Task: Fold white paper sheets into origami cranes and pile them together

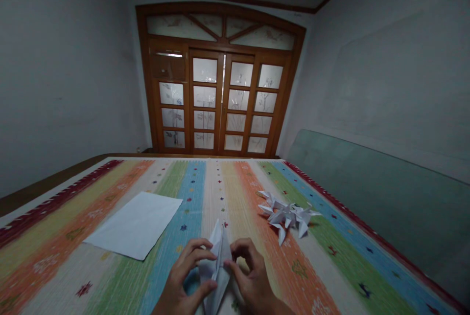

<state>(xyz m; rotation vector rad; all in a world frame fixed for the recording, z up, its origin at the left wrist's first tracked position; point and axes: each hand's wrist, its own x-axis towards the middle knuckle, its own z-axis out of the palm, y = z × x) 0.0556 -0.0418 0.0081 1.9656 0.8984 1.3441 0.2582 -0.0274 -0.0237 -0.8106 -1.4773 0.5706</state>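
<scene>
A partly folded white paper [216,283] stands between my hands at the bottom centre, long and narrow, with its pointed tip away from me. My left hand [189,276] holds its left side, fingers curved along the upper part and thumb on the lower part. On the right side, my right hand [253,273] pinches the paper's edge between thumb and forefinger. The paper's lower end runs down to the frame's bottom edge.
A flat white sheet [137,224] lies to the left on the striped tablecloth [215,178]. Several folded white paper figures [288,214] sit in a pile on the right. A pale green bench back [385,188] runs along the table's right side.
</scene>
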